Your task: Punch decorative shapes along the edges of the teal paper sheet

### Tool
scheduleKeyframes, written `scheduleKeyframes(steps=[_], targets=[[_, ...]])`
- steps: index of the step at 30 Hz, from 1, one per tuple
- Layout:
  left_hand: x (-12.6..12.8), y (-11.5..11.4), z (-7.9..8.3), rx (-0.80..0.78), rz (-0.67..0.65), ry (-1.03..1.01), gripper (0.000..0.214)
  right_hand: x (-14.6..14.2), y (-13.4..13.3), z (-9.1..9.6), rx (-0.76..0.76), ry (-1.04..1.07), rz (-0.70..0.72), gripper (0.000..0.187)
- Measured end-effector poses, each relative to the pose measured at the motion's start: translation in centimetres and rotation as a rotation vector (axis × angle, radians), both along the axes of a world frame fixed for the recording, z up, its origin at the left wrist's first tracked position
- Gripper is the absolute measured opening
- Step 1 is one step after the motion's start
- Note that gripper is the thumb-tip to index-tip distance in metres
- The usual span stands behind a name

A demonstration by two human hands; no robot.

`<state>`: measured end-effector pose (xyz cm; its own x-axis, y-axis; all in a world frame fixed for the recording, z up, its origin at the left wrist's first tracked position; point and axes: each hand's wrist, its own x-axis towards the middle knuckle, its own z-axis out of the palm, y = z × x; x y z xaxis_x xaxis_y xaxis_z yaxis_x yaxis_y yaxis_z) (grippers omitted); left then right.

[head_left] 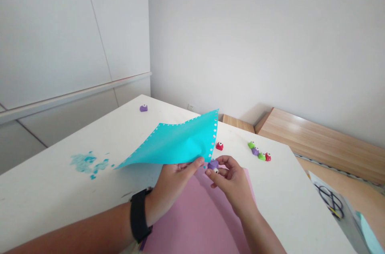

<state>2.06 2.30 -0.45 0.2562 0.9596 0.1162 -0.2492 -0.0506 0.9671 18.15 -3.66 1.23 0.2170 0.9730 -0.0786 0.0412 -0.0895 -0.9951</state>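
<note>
Left fingers (196, 164) pinch the likely light, floppy blue sheet (177, 140) by its near edge; right fingers (227, 161) clamp a purple punch (213, 164).

The bright turquoise, punched-edge paper sheet (177, 142) looks smooth, with a soft sheen; the flat pink paper sheet (198, 214), between five and six o'clock from it, seems matt. To my eye, the small purple rounded plastic punch (213, 164) at four o'clock is glossy, and the long brown wood-grained cabinet (315, 146) at three satiny.
</note>
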Motion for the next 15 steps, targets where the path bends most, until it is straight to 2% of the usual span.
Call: scheduleKeyframes(steps=[9, 15], targets=[[0.2, -0.2, 1.1, 0.108, -0.005, -0.033, 0.015, -0.1, -0.1, 0.1, 0.015, 0.012, 0.006, 0.045], [0.3, -0.2, 0.3, 0.044, -0.087, -0.008, 0.025, -0.3, -0.2, 0.2, 0.007, 0.112, 0.053, 0.044]])
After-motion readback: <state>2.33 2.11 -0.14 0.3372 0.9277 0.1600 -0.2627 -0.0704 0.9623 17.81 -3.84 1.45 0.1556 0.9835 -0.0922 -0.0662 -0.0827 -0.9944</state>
